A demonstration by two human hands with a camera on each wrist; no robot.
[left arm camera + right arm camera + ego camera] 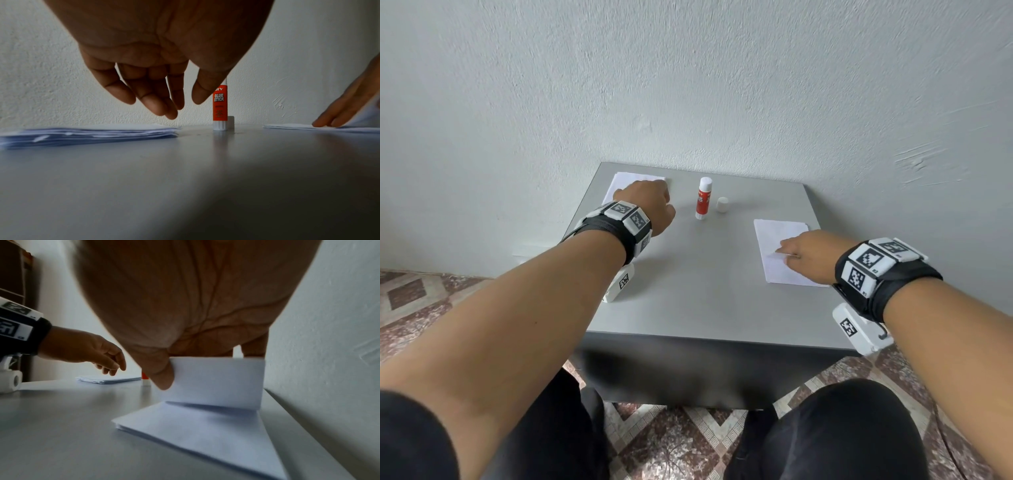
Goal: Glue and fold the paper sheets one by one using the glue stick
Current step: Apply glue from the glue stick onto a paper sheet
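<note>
Right wrist view shows my right hand [185, 313] pinching the light, floppy folded sheet [216, 382] by its raised edge over the pile near the bench's right edge, left hand [156, 68] loose, holding nothing.

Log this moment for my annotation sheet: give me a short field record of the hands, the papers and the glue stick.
left hand: fingers relaxed, hovering above the left paper stack, holding nothing
right hand: pinching a folded sheet, its upper flap raised over the right paper pile
glue stick: upright on the table, uncapped, between the two hands
cap: standing beside the glue stick, apart from it
task state: glue stick not in hand
</note>
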